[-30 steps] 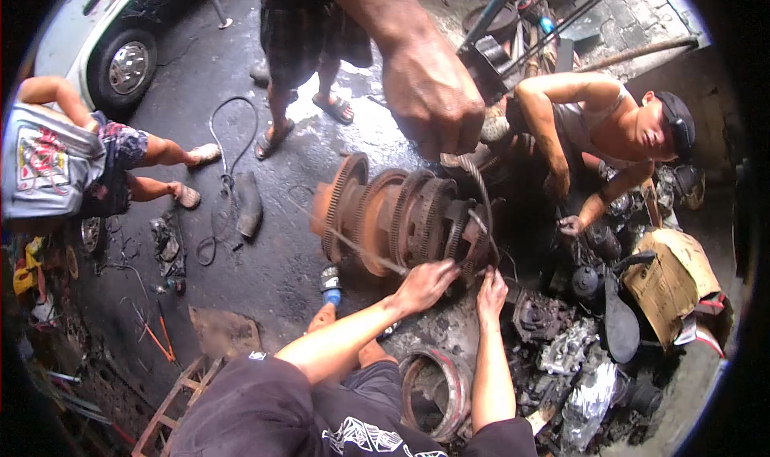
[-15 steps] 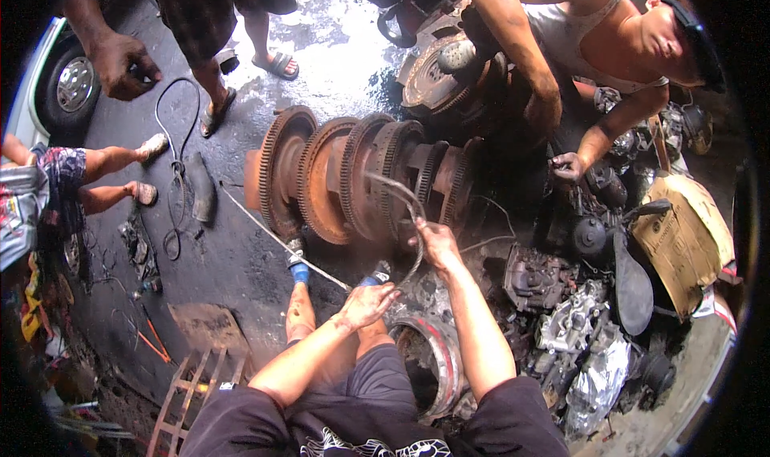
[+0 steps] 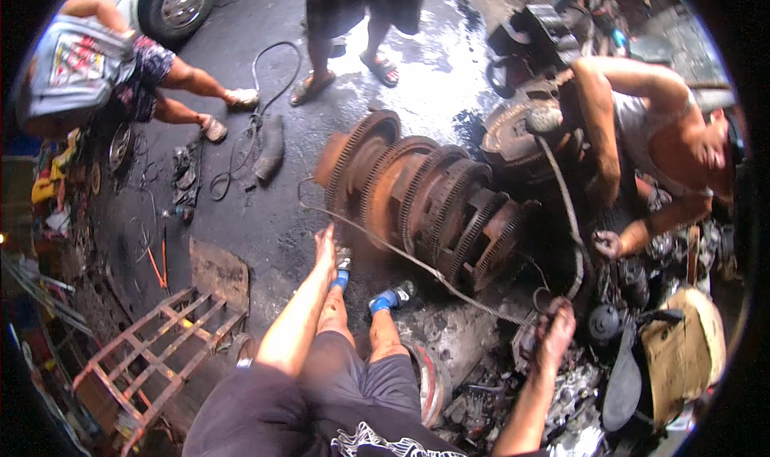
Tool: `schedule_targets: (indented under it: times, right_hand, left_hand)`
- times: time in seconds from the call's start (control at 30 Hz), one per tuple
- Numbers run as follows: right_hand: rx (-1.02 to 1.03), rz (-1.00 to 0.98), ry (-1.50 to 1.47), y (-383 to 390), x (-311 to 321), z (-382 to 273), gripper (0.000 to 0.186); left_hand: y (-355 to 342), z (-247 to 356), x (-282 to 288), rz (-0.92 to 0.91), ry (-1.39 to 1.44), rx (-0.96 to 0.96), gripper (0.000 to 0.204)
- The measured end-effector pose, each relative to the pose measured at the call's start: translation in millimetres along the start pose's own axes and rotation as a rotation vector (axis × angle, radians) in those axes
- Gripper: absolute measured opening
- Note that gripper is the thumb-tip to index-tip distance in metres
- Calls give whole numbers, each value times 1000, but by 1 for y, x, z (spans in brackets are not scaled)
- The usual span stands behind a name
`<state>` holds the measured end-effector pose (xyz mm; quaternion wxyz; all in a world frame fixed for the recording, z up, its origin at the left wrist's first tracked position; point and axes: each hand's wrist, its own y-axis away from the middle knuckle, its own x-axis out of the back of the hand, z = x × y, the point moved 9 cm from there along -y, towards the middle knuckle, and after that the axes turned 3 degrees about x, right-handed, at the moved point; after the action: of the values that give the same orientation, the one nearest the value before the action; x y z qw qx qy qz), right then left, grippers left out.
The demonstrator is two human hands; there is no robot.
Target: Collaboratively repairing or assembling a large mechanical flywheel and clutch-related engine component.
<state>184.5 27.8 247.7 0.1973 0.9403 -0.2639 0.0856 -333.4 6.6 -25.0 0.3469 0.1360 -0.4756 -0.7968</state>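
A long grey rope (image 3: 437, 274) runs slantwise along the near side of several rusty toothed flywheels (image 3: 417, 184) lined up on edge. Its left end bends up in a small hook shape beside the leftmost wheel. At the right, my right hand (image 3: 555, 329) is closed around the rope, slightly blurred. From there another length rises in a curve toward the upright wheel stack where a person crouches. My left hand (image 3: 324, 252) reaches out just below the rope's left part, fingers stretched, with nothing visible in it.
A crouching person (image 3: 658, 136) works at right by a rusty wheel stack (image 3: 509, 128). Two others stand beyond the flywheels and at far left. Metal engine parts (image 3: 573, 373) and a cardboard box (image 3: 682, 361) lie right; a rusty hand truck (image 3: 160, 341) lies left. A black cable and hose (image 3: 271, 148) lie ahead.
My hands have moved wide apart, the left one forward and left, the right one outward to the right. The rope now stretches across the flywheels' near side. The view has shifted.
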Motion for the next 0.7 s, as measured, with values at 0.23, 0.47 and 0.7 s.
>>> schedule_targets:
  times: [0.23,0.47,0.7]
  right_hand:
    - [38,75,-150,31,66,-59,25]
    - [-270,156,157,45,115,10,38]
    - [-265,87,201,53,-19,52,37]
  left_hand:
    - [-85,-57,-54,-154,446,533,96]
    - [-114,33,-34,-330,1214,261,34]
    - [-170,150,47,-268,805,122,33]
